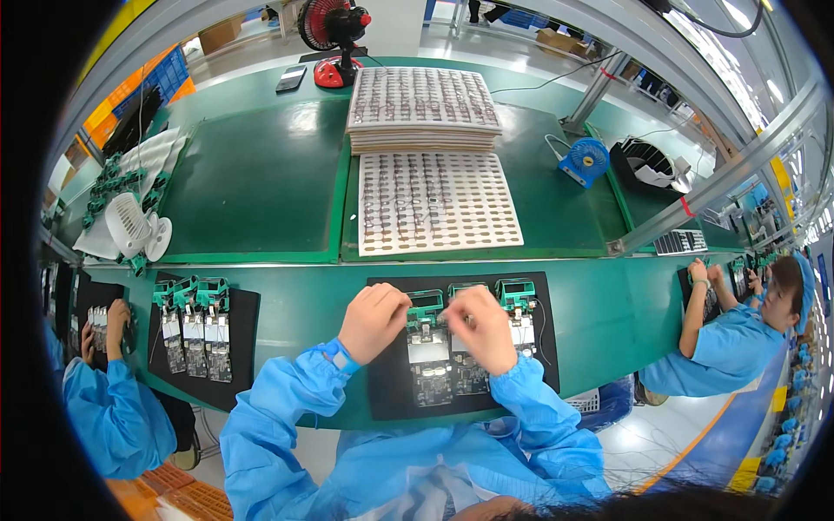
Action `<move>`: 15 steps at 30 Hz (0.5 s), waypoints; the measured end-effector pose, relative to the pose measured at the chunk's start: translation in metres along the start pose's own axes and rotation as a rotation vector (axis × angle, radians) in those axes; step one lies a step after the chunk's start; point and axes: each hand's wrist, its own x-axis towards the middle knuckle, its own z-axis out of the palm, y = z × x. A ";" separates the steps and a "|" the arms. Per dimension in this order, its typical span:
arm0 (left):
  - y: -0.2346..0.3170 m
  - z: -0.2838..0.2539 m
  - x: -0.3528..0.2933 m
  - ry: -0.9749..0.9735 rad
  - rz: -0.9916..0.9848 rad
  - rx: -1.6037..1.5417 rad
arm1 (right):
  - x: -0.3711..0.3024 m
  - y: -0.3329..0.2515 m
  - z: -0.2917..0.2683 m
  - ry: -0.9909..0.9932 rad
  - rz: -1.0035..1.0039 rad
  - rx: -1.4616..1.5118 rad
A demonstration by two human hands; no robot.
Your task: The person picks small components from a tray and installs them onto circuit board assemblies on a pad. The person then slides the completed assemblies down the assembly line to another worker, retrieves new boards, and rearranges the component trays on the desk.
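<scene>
In front of me, several circuit boards (431, 375) lie side by side on a black mat (391, 395), each with a green plastic frame (426, 301) at its far end. My left hand (375, 321) has its fingers closed at the left edge of the leftmost frame. Over the middle board, my right hand (480, 328) is bent into a pinch. Its fingertips are beside the upper part of the leftmost board; whatever small thing they hold is hidden. The right-hand board (523, 332) shows its own green frame (516, 291) and a thin loose wire.
Beyond the boards lies a white tray (486, 208) of small parts, partly filled, below a stack of trays (426, 139). Another black mat (239, 347) with boards is at left. Fans, red (334, 35), blue (584, 161) and white (130, 226), stand around. Co-workers sit on both sides.
</scene>
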 end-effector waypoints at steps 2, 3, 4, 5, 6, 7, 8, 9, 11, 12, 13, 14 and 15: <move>0.016 -0.007 0.001 0.084 0.045 0.057 | 0.002 -0.021 0.009 -0.107 -0.091 0.003; 0.023 -0.011 -0.001 0.079 0.050 0.062 | 0.001 -0.027 0.016 -0.123 -0.141 0.000; 0.029 -0.015 -0.006 0.077 0.051 0.074 | 0.001 -0.031 0.023 -0.142 -0.196 0.002; 0.032 -0.018 -0.013 0.073 0.033 0.064 | 0.001 -0.032 0.028 -0.171 -0.201 -0.028; 0.036 -0.022 -0.018 0.082 0.023 0.059 | 0.000 -0.034 0.031 -0.155 -0.191 0.007; 0.040 -0.029 -0.022 0.093 0.013 0.057 | -0.001 -0.035 0.029 -0.123 -0.195 0.064; 0.046 -0.039 -0.027 0.101 -0.049 0.088 | -0.004 -0.032 0.022 -0.117 -0.188 0.052; 0.044 -0.057 -0.033 0.122 -0.064 0.151 | -0.010 -0.030 0.010 -0.067 -0.149 0.061; 0.028 -0.112 -0.055 0.159 -0.125 0.342 | -0.031 -0.022 -0.037 0.069 0.015 0.041; -0.002 -0.134 -0.084 0.341 -0.313 0.234 | -0.048 -0.014 -0.064 0.150 0.149 0.040; -0.014 -0.168 -0.090 0.328 -0.457 0.512 | -0.067 -0.009 -0.083 0.321 0.268 0.211; -0.054 -0.206 -0.131 0.457 -0.591 0.420 | -0.091 0.001 -0.115 0.357 0.305 0.161; -0.088 -0.241 -0.163 0.475 -0.601 0.536 | -0.118 0.004 -0.139 0.464 0.394 0.219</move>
